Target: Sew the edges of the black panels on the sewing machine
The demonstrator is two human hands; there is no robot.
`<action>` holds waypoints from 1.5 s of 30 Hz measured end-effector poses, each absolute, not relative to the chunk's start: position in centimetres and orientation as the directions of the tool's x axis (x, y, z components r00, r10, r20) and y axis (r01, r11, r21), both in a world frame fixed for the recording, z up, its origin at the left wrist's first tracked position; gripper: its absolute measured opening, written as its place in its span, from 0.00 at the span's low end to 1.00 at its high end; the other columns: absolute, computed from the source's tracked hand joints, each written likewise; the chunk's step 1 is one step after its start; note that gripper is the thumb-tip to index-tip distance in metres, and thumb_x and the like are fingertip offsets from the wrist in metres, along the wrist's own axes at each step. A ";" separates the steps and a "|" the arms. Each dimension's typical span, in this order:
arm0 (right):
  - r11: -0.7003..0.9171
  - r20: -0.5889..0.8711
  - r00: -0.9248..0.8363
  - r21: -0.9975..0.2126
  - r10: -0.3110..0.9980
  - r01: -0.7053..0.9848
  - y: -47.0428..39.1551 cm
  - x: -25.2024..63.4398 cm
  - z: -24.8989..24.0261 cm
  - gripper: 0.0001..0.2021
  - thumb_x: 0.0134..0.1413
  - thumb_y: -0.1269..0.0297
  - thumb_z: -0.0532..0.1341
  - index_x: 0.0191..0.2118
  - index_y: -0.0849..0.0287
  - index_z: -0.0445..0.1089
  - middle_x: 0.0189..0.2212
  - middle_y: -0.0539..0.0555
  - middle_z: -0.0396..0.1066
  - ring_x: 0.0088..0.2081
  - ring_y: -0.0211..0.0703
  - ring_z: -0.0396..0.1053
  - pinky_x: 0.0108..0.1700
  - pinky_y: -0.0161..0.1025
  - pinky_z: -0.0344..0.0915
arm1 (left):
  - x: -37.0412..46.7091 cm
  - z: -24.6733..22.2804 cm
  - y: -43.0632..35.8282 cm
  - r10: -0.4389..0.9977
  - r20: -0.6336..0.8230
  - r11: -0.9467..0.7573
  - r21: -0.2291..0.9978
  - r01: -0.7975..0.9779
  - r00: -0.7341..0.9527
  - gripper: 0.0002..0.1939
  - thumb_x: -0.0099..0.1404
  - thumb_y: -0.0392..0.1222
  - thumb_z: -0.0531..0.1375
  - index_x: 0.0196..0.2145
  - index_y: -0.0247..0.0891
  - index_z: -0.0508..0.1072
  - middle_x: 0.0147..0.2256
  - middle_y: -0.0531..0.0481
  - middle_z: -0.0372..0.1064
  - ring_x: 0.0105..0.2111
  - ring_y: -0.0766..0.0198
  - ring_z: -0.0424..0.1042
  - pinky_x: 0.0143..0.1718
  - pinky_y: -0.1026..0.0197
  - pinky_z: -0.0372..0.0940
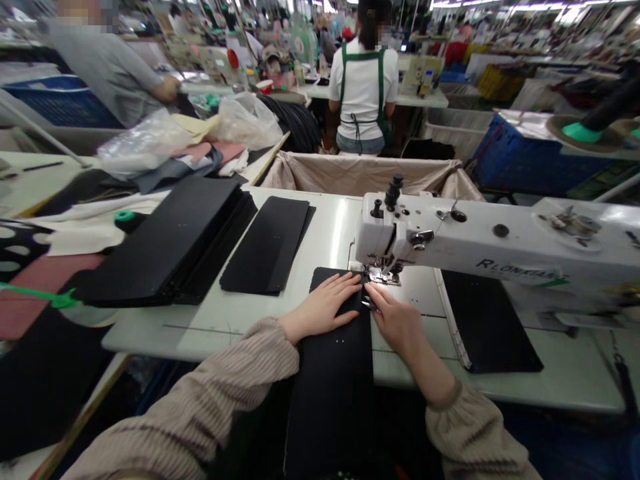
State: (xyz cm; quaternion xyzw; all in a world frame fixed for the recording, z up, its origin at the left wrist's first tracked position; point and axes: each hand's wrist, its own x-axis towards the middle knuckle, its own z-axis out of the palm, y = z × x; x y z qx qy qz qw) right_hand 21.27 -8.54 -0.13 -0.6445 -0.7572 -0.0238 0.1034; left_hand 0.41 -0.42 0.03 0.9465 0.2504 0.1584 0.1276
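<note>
A long black panel [333, 373] runs from the sewing machine's needle area over the table's front edge. My left hand [325, 308] lies flat on its upper part, fingers spread. Just right of it, my right hand [397, 320] is closed around small metal snips [369, 303], whose tips point left over the panel's right edge. Its fingertips rest beside the presser foot [384, 275] of the white sewing machine [450, 233].
Black panels are stacked [170, 233] at the left, with a smaller pile [267, 243] nearer the middle. Another black panel [490, 323] lies under the machine arm. Behind the table stand a cloth-lined bin [370, 175] and a person in a green apron [365, 93].
</note>
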 end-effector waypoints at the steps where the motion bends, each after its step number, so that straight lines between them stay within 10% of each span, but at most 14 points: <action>1: 0.170 0.183 -0.151 -0.095 0.971 0.981 -8.5 21.3 -0.1 0.26 0.65 0.64 0.51 0.68 0.48 0.55 0.65 0.50 0.59 0.43 0.45 0.76 0.39 0.39 0.72 | 0.5 0.0 -0.4 0.514 0.236 -0.842 0.321 0.433 0.825 0.30 0.70 0.53 0.56 0.65 0.40 0.56 0.68 0.44 0.49 0.69 0.56 0.46 0.69 0.48 0.44; 27: 0.170 0.172 -0.158 -0.061 0.972 0.983 -8.5 21.1 0.1 0.27 0.64 0.66 0.50 0.67 0.47 0.55 0.65 0.49 0.59 0.41 0.44 0.76 0.36 0.39 0.72 | 0.4 0.1 0.2 0.518 0.268 -0.837 0.356 0.416 0.812 0.31 0.69 0.53 0.57 0.65 0.42 0.57 0.67 0.44 0.52 0.68 0.55 0.49 0.68 0.48 0.46; 45: 0.163 0.166 -0.150 -0.068 0.975 0.984 -8.5 21.3 -0.1 0.28 0.63 0.67 0.52 0.67 0.46 0.56 0.66 0.47 0.58 0.41 0.43 0.75 0.37 0.38 0.71 | 0.4 0.3 0.4 0.458 0.330 -0.882 0.289 0.373 0.826 0.14 0.71 0.44 0.55 0.53 0.43 0.72 0.58 0.46 0.65 0.57 0.54 0.64 0.60 0.49 0.58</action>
